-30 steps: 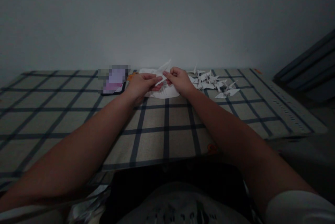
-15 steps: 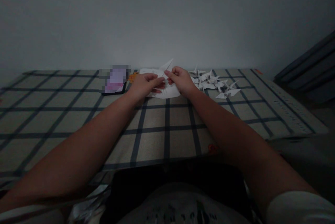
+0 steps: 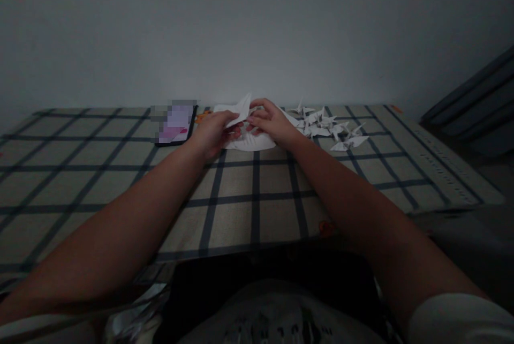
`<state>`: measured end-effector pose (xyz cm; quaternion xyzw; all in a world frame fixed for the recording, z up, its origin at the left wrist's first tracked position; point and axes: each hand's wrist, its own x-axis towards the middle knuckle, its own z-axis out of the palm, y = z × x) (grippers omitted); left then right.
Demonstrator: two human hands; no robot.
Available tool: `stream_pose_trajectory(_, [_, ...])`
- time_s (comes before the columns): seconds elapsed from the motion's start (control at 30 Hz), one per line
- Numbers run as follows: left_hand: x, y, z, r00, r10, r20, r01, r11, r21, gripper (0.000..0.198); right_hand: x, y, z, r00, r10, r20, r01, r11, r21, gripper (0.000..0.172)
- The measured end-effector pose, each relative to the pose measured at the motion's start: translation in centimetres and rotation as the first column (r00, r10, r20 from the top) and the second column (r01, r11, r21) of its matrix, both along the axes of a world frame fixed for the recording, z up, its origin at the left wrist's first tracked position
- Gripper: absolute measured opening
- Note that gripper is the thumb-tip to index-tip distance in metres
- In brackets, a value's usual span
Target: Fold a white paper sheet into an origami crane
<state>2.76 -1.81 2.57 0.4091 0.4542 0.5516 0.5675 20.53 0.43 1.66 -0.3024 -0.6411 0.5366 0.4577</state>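
A folded piece of white paper, with a point sticking up, is pinched in my left hand between thumb and fingers. Close on its right is my right hand, its fingers curved and apart. Its fingertips come right up to the folded paper's edge; whether they touch it I cannot tell. Beneath both hands lies a white sheet, partly covered by them. Several white paper cranes are heaped just right of my right hand.
A phone with a lit, partly blurred screen lies left of my left hand, and a small orange item is beside it. A checked cloth covers the table. Behind stands a plain wall.
The folded paper has moved slightly left and tilted, into my left hand's pinch. My right hand's fingers have loosened from it and spread. My left hand has turned a little.
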Motion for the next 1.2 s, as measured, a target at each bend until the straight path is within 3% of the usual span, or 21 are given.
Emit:
stream_pose_trajectory(0.07, [0.1,-0.1,0.1,1.0,0.008,0.012,-0.008,1.0,-0.022,0.018,0.0,0.0,0.0,0.999,0.03,0.014,-0.03,1.0,0.003,0.039])
stream_pose_trajectory(0.23, [0.2,-0.2,0.3,1.0,0.016,0.022,-0.014,0.995,-0.096,0.006,0.2,-0.2,0.1,0.999,-0.028,-0.026,0.029,0.999,0.026,0.05])
stream_pose_trajectory(0.37, [0.1,0.1,0.0,0.999,-0.015,0.038,0.018,0.996,-0.084,0.007,0.5,0.0,-0.1,0.997,0.061,0.049,-0.063,0.996,0.057,0.056])
stream_pose_trajectory(0.6, [0.0,0.5,-0.5,0.998,-0.052,0.023,0.054,0.997,-0.056,0.012,0.4,1.1,-1.1,0.984,0.007,0.177,-0.025,0.995,0.097,0.032])
stream_pose_trajectory(1.0, [0.0,0.0,-0.6,0.988,-0.007,-0.154,0.012,0.999,0.036,0.015,0.5,1.3,-1.0,0.985,-0.043,0.165,0.02,0.991,0.135,0.015])
stream_pose_trajectory(1.2, [0.0,0.0,-0.6,0.991,-0.051,-0.12,0.057,0.997,0.044,0.014,0.7,1.3,-0.9,0.97,-0.099,0.223,0.054,0.979,0.197,0.012])
